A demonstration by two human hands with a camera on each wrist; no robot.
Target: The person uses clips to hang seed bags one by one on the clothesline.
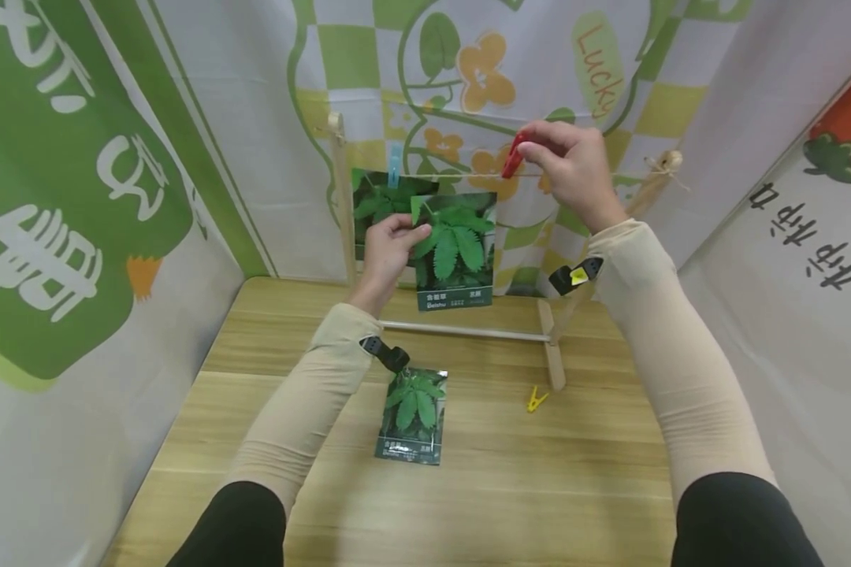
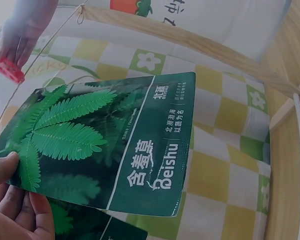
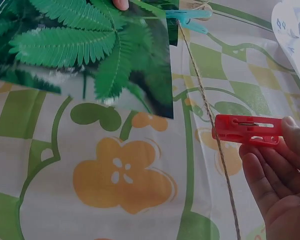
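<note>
My left hand [image 1: 390,240] pinches the left edge of a green seed packet [image 1: 456,250] printed with fern-like leaves, holding it up just below a taut string [image 1: 461,175] on a wooden rack. The same packet [image 2: 105,145] fills the left wrist view, with my thumb on its lower left corner. My right hand [image 1: 563,165] pinches a red clothespin [image 1: 514,156] right at the string; in the right wrist view the red clothespin [image 3: 247,129] has its tip touching the string [image 3: 210,125]. Another packet [image 1: 379,201] hangs behind, under a blue clothespin [image 1: 394,175].
A third seed packet [image 1: 413,415] lies flat on the wooden table [image 1: 539,472], with a yellow clothespin [image 1: 535,399] to its right near the rack's foot [image 1: 553,354]. Printed cloth walls close in on the left, back and right.
</note>
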